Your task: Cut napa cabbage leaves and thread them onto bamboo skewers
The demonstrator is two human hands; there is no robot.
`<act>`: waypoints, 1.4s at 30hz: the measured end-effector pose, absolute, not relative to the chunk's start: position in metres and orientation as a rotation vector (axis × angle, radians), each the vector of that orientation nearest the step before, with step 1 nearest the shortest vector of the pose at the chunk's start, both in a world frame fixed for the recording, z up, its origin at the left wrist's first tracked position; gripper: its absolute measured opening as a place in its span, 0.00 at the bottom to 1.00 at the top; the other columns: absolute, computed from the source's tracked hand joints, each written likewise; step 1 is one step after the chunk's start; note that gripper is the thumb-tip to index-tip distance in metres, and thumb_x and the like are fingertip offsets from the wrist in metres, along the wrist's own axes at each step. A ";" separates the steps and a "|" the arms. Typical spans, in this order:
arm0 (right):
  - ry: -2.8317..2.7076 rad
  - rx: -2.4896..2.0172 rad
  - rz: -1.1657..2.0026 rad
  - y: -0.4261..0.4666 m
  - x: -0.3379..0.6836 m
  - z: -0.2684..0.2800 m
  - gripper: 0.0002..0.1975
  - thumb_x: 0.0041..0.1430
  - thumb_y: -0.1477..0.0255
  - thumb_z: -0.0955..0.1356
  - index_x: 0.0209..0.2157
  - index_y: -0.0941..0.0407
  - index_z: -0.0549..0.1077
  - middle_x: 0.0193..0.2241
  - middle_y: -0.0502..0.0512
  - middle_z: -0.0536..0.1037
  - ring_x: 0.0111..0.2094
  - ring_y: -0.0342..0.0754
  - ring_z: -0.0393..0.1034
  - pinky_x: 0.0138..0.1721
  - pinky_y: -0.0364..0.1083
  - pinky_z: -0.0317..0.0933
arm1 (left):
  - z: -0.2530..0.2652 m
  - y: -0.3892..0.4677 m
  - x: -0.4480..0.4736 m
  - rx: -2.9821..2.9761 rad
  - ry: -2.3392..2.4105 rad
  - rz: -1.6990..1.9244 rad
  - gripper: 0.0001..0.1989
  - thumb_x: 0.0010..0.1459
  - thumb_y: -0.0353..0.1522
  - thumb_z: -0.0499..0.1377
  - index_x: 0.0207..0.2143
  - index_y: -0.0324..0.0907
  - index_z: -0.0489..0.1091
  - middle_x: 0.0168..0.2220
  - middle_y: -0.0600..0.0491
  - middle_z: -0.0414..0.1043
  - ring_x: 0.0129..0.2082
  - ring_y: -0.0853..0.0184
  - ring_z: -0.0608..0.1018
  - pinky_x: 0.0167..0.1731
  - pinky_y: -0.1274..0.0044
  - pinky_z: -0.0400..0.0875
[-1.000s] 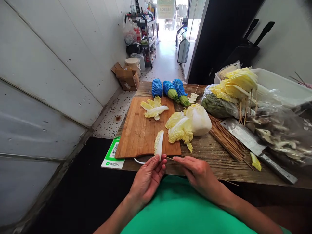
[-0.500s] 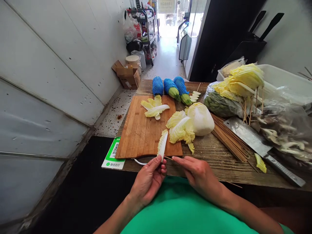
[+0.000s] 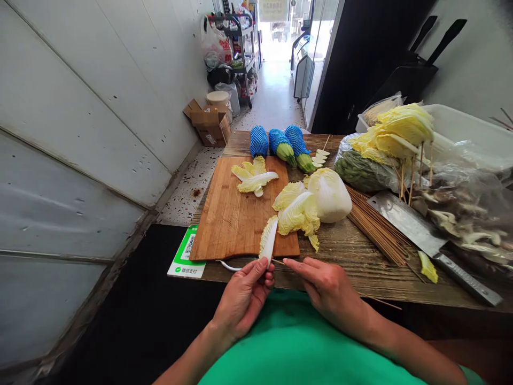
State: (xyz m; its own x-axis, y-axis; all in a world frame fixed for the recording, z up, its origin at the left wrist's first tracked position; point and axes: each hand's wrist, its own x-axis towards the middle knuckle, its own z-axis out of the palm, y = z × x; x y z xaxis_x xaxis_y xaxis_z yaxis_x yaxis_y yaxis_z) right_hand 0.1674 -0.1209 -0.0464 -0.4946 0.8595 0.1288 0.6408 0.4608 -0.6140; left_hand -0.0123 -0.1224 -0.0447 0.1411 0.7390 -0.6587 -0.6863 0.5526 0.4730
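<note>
Between thumb and fingers, my left hand (image 3: pixel 249 294) pinches the lower end of a cabbage leaf piece (image 3: pixel 268 238), which stands tilted over the near edge of the cutting board (image 3: pixel 224 224). My right hand (image 3: pixel 323 280) is closed on a thin wooden skewer (image 3: pixel 279 262), its index finger stretched along it. The skewer's tip reaches the base of the leaf piece; whether it has gone in is hidden. Past my hands lie loose cabbage leaves (image 3: pixel 298 214) beside a cabbage head (image 3: pixel 329 195), and more leaf pieces (image 3: pixel 256 179) rest on the board.
A cleaver (image 3: pixel 412 222) lies at the right beside a bundle of skewers (image 3: pixel 374 227). Skewered cabbage leaves (image 3: pixel 404 131) rise above bagged green vegetables (image 3: pixel 356 168) and bagged mushrooms (image 3: pixel 473 214). Netted zucchini (image 3: pixel 284 149) sit at the back. A payment card (image 3: pixel 186 262) is at the left.
The leaf piece has turned slightly, its top leaning a little farther right. Both hands keep nearly the same place and grip.
</note>
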 end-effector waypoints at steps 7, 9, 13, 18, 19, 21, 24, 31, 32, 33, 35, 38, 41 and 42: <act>-2.358 -1.259 0.614 -0.124 0.170 -0.040 0.19 0.60 0.78 0.56 0.49 0.58 0.70 0.27 0.57 0.75 0.26 0.46 0.69 0.28 0.42 0.62 | -0.041 -0.125 -0.010 0.129 1.003 1.004 0.04 0.46 0.26 0.65 0.26 0.33 0.73 0.26 0.50 0.71 0.24 0.75 0.70 0.26 0.84 0.69; -2.358 -1.237 0.621 -0.125 0.171 -0.039 0.19 0.61 0.77 0.56 0.49 0.58 0.70 0.27 0.57 0.75 0.25 0.45 0.69 0.27 0.41 0.61 | -0.040 -0.126 -0.010 0.133 0.999 0.997 0.06 0.44 0.26 0.66 0.25 0.33 0.73 0.25 0.51 0.71 0.24 0.76 0.70 0.26 0.85 0.69; -2.332 -1.203 0.673 -0.127 0.171 -0.039 0.19 0.61 0.77 0.56 0.49 0.59 0.70 0.27 0.57 0.75 0.26 0.46 0.69 0.27 0.42 0.61 | -0.040 -0.128 -0.010 0.147 0.992 0.985 0.08 0.41 0.28 0.68 0.24 0.32 0.73 0.24 0.51 0.71 0.23 0.76 0.69 0.25 0.85 0.67; -2.336 -1.218 0.677 -0.130 0.171 -0.039 0.18 0.61 0.76 0.57 0.48 0.59 0.70 0.27 0.56 0.75 0.26 0.46 0.69 0.27 0.42 0.61 | -0.039 -0.130 -0.009 0.162 0.971 0.977 0.09 0.40 0.29 0.69 0.23 0.33 0.73 0.23 0.52 0.71 0.22 0.77 0.69 0.24 0.85 0.65; -2.338 -1.216 0.681 -0.130 0.171 -0.038 0.18 0.61 0.76 0.57 0.49 0.59 0.70 0.27 0.56 0.75 0.25 0.46 0.68 0.27 0.42 0.61 | -0.039 -0.130 -0.009 0.169 0.964 0.974 0.09 0.40 0.29 0.68 0.23 0.33 0.73 0.23 0.52 0.71 0.22 0.77 0.68 0.24 0.85 0.64; -2.333 -1.194 0.698 -0.131 0.171 -0.036 0.18 0.61 0.77 0.57 0.49 0.59 0.70 0.27 0.56 0.75 0.25 0.46 0.68 0.27 0.42 0.61 | -0.039 -0.131 -0.009 0.186 0.951 0.970 0.07 0.41 0.29 0.68 0.23 0.33 0.74 0.23 0.52 0.70 0.22 0.77 0.68 0.24 0.85 0.64; -2.316 -1.157 0.728 -0.132 0.172 -0.034 0.18 0.61 0.78 0.57 0.49 0.60 0.69 0.27 0.57 0.75 0.26 0.46 0.68 0.27 0.43 0.61 | -0.040 -0.132 -0.010 0.203 0.937 0.965 0.06 0.43 0.28 0.67 0.24 0.33 0.74 0.22 0.52 0.70 0.22 0.77 0.67 0.24 0.84 0.63; -2.298 -1.150 0.735 -0.133 0.171 -0.034 0.17 0.60 0.79 0.58 0.48 0.60 0.70 0.27 0.57 0.75 0.26 0.46 0.69 0.27 0.43 0.62 | -0.040 -0.133 -0.010 0.215 0.941 0.952 0.07 0.42 0.29 0.67 0.23 0.34 0.74 0.22 0.52 0.70 0.22 0.77 0.66 0.24 0.84 0.62; -2.294 -1.144 0.728 -0.133 0.171 -0.034 0.17 0.60 0.79 0.58 0.48 0.60 0.70 0.27 0.56 0.75 0.26 0.46 0.69 0.27 0.43 0.62 | -0.040 -0.134 -0.010 0.219 0.941 0.950 0.07 0.42 0.30 0.67 0.23 0.33 0.74 0.22 0.52 0.69 0.22 0.77 0.66 0.24 0.84 0.62; -2.292 -1.138 0.719 -0.133 0.171 -0.034 0.17 0.60 0.79 0.58 0.48 0.60 0.70 0.27 0.56 0.75 0.26 0.46 0.69 0.27 0.43 0.62 | -0.040 -0.134 -0.010 0.223 0.942 0.946 0.07 0.42 0.30 0.67 0.23 0.33 0.74 0.22 0.52 0.69 0.22 0.77 0.66 0.24 0.84 0.62; -2.292 -1.129 0.708 -0.134 0.170 -0.034 0.17 0.60 0.79 0.58 0.48 0.61 0.70 0.27 0.56 0.75 0.26 0.47 0.70 0.27 0.43 0.62 | -0.040 -0.135 -0.010 0.230 0.947 0.940 0.08 0.42 0.30 0.68 0.23 0.33 0.74 0.22 0.52 0.70 0.22 0.77 0.66 0.24 0.83 0.62; -2.307 -1.131 0.703 -0.134 0.170 -0.034 0.17 0.60 0.79 0.58 0.48 0.61 0.70 0.27 0.57 0.75 0.26 0.47 0.70 0.27 0.43 0.62 | -0.041 -0.135 -0.009 0.237 0.950 0.942 0.08 0.41 0.30 0.68 0.23 0.34 0.74 0.22 0.52 0.70 0.22 0.77 0.66 0.24 0.84 0.62; -2.327 -1.148 0.701 -0.133 0.170 -0.034 0.18 0.60 0.80 0.58 0.49 0.60 0.70 0.27 0.56 0.75 0.25 0.47 0.70 0.26 0.43 0.62 | -0.042 -0.136 -0.009 0.231 0.938 0.951 0.07 0.42 0.30 0.67 0.24 0.34 0.75 0.24 0.52 0.70 0.23 0.77 0.67 0.25 0.84 0.63; -2.330 -1.149 0.706 -0.132 0.171 -0.034 0.18 0.60 0.80 0.58 0.49 0.60 0.70 0.27 0.56 0.75 0.26 0.47 0.70 0.26 0.43 0.62 | -0.042 -0.136 -0.008 0.229 0.935 0.950 0.07 0.42 0.30 0.67 0.25 0.34 0.75 0.25 0.52 0.71 0.23 0.77 0.67 0.26 0.84 0.63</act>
